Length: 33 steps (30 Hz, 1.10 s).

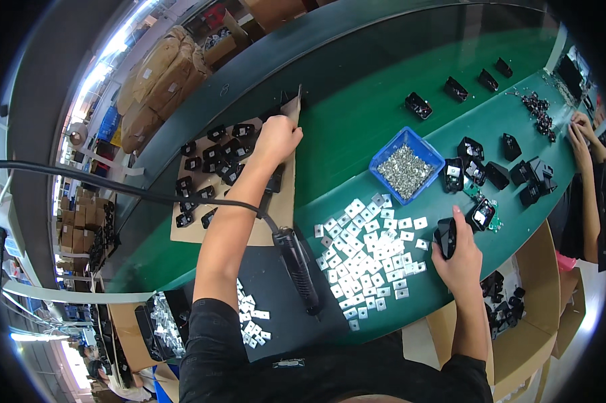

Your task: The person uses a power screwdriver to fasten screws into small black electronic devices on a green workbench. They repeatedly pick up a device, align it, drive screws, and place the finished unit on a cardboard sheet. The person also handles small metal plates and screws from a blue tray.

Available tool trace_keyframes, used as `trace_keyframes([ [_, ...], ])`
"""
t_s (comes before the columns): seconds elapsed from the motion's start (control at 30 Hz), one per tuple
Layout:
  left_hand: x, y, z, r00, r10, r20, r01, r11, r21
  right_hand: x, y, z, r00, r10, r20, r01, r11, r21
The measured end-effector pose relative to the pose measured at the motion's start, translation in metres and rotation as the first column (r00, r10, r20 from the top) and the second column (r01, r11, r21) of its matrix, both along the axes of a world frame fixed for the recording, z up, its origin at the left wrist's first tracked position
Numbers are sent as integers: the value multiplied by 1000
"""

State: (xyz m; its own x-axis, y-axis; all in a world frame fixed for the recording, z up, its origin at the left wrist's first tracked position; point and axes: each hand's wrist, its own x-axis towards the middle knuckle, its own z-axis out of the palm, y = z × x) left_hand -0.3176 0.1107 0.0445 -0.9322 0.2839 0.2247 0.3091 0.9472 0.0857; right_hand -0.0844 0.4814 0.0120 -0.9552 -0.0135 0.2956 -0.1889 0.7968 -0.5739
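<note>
My left hand [280, 139] is closed at the far right edge of a cardboard sheet [269, 232], beside its raised flap; whatever its fingers grip is hidden. Rows of small black plastic housings [230, 149] lie on that cardboard. My right hand [461, 258] has its fingers around a black plastic housing [445, 236], just right of a spread of small silvery square plates [370, 258]. Between my arms a black electric screwdriver [296, 269] hangs from its cable, above a dark mat [266, 258].
A blue bin [410, 195] of small metal parts stands on the green bench. More black housings [498, 174] and a green circuit board [495, 221] lie right of it. Several housings [456, 88] sit on the far belt. Another person's hands [580, 131] are at the right; an open carton [531, 302] stands below.
</note>
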Motion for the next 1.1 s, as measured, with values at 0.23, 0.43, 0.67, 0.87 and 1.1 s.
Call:
trace_keyframes([
  [0.23, -63, 8, -21, 991, 127, -42, -129, 990, -62, -4, 1, 3, 1000, 27, 10, -27, 999, -21],
  [0.43, -72, 31, -6, 989, 137, 57, -125, 975, -181, -5, 3, -2, 999, 31, 23, -31, 999, -15],
  [0.67, -125, 7, -12, 991, 109, 83, -102, 991, -89, -2, 12, -21, 996, 88, -15, -89, 990, -107],
  [0.87, -184, -97, -43, 984, -24, -176, -8, 984, -181, -3, 7, -20, 978, 207, 33, -204, 976, -73],
  [1.1, -175, -91, -45, 988, 144, -45, -146, 989, -32, -3, 9, -27, 971, 226, -80, -235, 964, -124],
])
